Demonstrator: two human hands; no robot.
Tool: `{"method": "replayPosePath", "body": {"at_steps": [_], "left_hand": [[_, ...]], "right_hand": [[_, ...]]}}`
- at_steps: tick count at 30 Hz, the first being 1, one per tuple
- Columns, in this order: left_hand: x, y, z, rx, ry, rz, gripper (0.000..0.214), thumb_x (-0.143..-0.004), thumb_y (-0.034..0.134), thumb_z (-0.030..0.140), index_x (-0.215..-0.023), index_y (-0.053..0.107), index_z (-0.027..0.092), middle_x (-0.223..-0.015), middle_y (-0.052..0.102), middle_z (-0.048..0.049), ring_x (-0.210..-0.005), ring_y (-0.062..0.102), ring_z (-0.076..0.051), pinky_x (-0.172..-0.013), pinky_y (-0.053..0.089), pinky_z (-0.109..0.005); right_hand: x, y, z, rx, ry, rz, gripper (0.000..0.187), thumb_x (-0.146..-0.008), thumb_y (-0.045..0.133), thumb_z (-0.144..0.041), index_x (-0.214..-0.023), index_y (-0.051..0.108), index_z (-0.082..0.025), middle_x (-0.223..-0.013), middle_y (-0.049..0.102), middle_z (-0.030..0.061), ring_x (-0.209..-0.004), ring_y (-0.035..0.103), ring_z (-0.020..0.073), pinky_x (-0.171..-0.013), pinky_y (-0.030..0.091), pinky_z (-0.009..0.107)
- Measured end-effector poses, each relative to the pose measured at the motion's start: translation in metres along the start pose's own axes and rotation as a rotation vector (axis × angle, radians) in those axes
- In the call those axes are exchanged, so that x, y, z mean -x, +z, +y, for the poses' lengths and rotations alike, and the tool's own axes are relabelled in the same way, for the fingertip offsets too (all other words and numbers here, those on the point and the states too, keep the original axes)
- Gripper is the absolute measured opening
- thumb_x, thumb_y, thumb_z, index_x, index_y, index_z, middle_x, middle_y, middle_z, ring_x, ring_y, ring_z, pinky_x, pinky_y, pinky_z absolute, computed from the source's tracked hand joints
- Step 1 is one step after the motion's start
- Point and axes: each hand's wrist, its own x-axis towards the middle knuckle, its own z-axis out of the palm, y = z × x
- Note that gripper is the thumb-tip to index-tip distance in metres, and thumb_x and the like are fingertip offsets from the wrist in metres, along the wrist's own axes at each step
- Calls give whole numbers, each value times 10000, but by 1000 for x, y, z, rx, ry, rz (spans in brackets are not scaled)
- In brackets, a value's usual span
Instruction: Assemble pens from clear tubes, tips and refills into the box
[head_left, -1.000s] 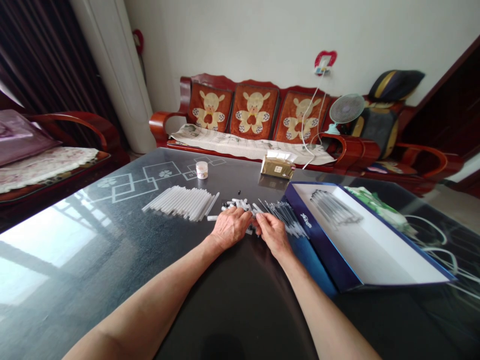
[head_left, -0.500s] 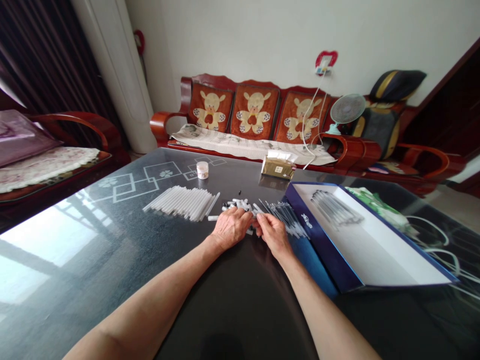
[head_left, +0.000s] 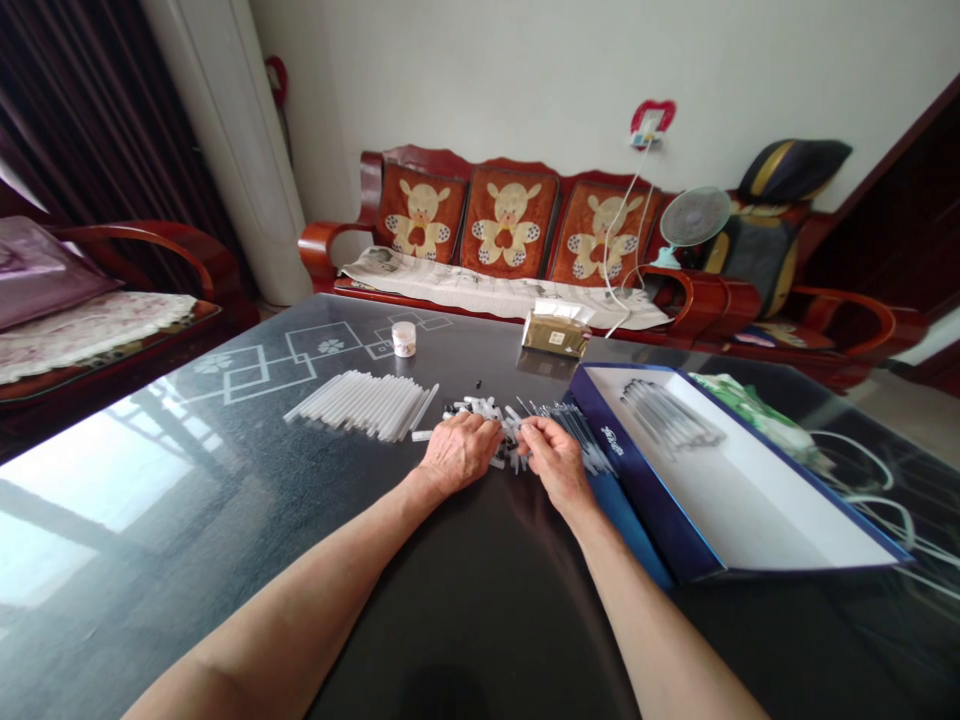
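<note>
The left hand point(head_left: 459, 455) lies palm down on the glass-top desk point(head_left: 225, 470), and its fingers point(head_left: 487, 432) touch the edge of a heap of short white tube pieces point(head_left: 480, 410). Its grip is flat and loose, and I cannot tell if it holds any piece. The right hand point(head_left: 556, 465) is just beside the left hand, and its fingers point(head_left: 529, 430) come together in a narrow grip at the heap. Between them the view is too small, so I cannot tell if they hold a piece. The heap lies near the middle of the desk, directly in front of both hands

Thin rods point(head_left: 576, 425) lie in a loose bunch just right of the heap, close to the right hand and touching the side of an open blue box point(head_left: 637, 490). Inside the white bottom of this box is another bunch of thin rods point(head_left: 667, 415). Left of the heap, long white tubes point(head_left: 360, 405) lie side by side in a tidy row. A few small black pieces point(head_left: 477, 384) sit just beyond the heap. Farther away on the desk stand a small jar point(head_left: 403, 339) and a brown paper packet point(head_left: 555, 335). Behind the desk is a red wooden sofa point(head_left: 510, 225)
</note>
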Motion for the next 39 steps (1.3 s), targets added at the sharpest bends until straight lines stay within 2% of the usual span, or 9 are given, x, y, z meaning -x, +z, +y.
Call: {"method": "replayPosePath", "body": {"at_steps": [5, 8, 11, 15, 19, 29, 33, 36, 39], "left_hand": [[-1, -1, -2, -3, -38, 3, 354, -974, 349, 398, -1165, 612, 256, -775, 615, -45, -737, 567, -176, -672, 424, -277], [-1, 2, -3, -6, -17, -19, 346, -978, 338, 370, -1181, 605, 283, -764, 596, -44, -733, 556, -173, -671, 429, -272], [-1, 5, -4, 6, -3, -43, 348, -979, 328, 366, -1152, 615, 273, -774, 588, -52, -755, 553, -177, -699, 438, -276], [0, 5, -3, 28, 8, -58, 354, -980, 321, 374, -1147, 609, 255, -798, 592, -58, -771, 555, -181, -724, 444, -288], [0, 5, -3, 33, 34, -40, 353, -980, 324, 373, -1125, 615, 237, -809, 600, -58, -772, 557, -180, -721, 443, -288], [0, 6, -1, 54, 77, -20, 295, -973, 353, 287, -1037, 624, 189, -817, 601, -52, -775, 559, -174, -723, 442, -282], [0, 3, -1, 50, 83, 4, 310, -967, 363, 294, -1143, 606, 218, -821, 606, -44, -771, 557, -177, -711, 437, -283], [0, 0, -1, 33, 26, 34, 342, -966, 371, 380, -1174, 611, 251, -783, 605, -39, -745, 558, -174, -688, 427, -281], [-1, -1, -3, 7, -58, 43, 348, -963, 370, 408, -1037, 672, 250, -744, 601, -39, -719, 553, -167, -667, 412, -274]], "right_hand": [[-12, -18, 10, 111, -15, 163, 342, -699, 672, -436, -920, 649, -176, -786, 689, 43, -675, 649, 181, -583, 498, 279], [-7, -18, 12, 365, -179, 109, 222, -749, 633, -386, -860, 675, -199, -796, 688, 35, -685, 635, 172, -685, 513, 305], [0, -13, 9, 543, -363, 24, 155, -794, 595, -327, -821, 692, -209, -814, 673, 34, -669, 612, 150, -690, 506, 282], [5, -7, 4, 592, -426, -15, 157, -812, 586, -301, -862, 695, -199, -827, 660, 45, -633, 597, 136, -637, 505, 261], [6, -5, -2, 528, -466, 1, 162, -841, 562, -293, -867, 694, -203, -842, 669, 47, -711, 614, 152, -697, 505, 274], [13, 2, -9, 374, -326, -116, 170, -819, 570, -348, -801, 670, -211, -819, 661, 47, -723, 601, 171, -672, 487, 288], [13, 2, -8, 302, -182, -116, 182, -795, 590, -380, -818, 637, -206, -744, 647, 24, -668, 583, 161, -634, 469, 276], [5, -6, -2, 163, -68, 12, 240, -809, 551, -438, -846, 593, -205, -689, 627, -1, -590, 553, 140, -570, 445, 261], [-5, -16, 4, 84, -34, 263, 276, -827, 487, -454, -881, 565, -195, -777, 650, 29, -636, 582, 151, -567, 463, 273]]}}
